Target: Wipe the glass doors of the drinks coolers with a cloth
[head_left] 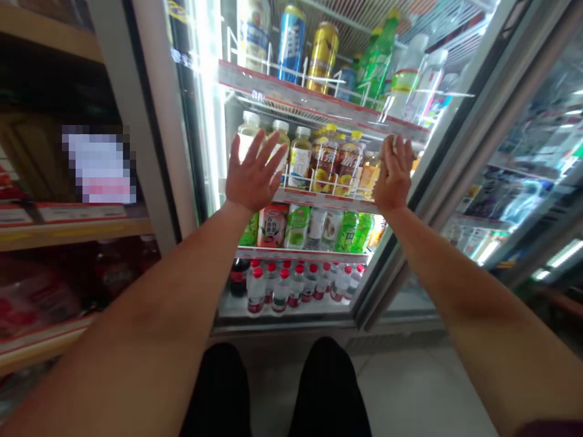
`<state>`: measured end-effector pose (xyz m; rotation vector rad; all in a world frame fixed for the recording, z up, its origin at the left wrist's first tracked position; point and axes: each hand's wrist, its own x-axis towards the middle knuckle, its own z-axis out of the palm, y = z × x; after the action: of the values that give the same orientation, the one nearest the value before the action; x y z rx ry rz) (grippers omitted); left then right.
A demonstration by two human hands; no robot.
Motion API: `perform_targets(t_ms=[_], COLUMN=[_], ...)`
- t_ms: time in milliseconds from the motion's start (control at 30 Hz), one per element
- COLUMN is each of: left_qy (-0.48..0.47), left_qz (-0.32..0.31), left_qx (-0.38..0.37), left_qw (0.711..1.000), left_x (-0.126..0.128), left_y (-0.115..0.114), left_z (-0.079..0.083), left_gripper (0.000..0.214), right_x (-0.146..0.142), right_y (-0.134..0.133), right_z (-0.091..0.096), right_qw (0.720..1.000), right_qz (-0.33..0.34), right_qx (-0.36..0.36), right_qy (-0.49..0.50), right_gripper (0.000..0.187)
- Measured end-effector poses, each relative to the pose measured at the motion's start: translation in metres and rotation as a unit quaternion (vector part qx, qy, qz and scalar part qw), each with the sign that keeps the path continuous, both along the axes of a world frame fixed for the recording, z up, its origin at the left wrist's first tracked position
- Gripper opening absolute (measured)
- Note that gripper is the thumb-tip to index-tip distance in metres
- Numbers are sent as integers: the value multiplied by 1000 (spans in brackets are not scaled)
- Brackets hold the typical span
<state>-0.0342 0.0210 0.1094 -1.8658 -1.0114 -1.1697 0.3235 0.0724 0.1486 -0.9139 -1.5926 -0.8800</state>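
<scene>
I face an open drinks cooler. My left hand is raised with fingers spread, held in front of pale bottles at the left of the middle shelf, holding nothing. My right hand is up at the right end of the same level, fingers stretched upward and close together against the price rail of the shelf above. Amber tea bottles with yellow caps stand between my two hands.
The cooler's glass door stands swung open to the right. Cans and green bottles fill the top shelf, cartons and green bottles the lower one, red-capped water bottles the bottom. Wooden store shelves stand left. My dark-trousered legs are below.
</scene>
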Motion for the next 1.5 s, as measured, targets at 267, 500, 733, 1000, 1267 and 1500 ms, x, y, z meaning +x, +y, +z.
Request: perform_targets(t_ms=[267,500,733,1000,1267,1500], left_qy=[11,9,-1,-15,11,12], left_qz=[15,11,-2,-39,24,38], left_qx=[4,-5,7,5,-6,-10], left_qw=[1000,1000,1000,999,1000,999], left_x=[-2,0,2,1,1,2], left_y=[2,2,-2,-1,-5,-6], left_z=[-1,-1,-1,-1,-3,-1], left_gripper=[57,55,56,53,48,45], right_x=[-55,-91,-129,-186,-236,-273], right_y=[-21,-26,-24,-36,-43,-57], right_z=[27,38,57,68,81,86], right_qw=[998,998,994,986,980,974], right_qz=[-7,22,32,44,98,113], right_qx=[-29,-24,-29,-38,-32,-62], right_qy=[-54,-59,-99,-155,-172,-188], right_gripper=[55,56,58,58,55,50])
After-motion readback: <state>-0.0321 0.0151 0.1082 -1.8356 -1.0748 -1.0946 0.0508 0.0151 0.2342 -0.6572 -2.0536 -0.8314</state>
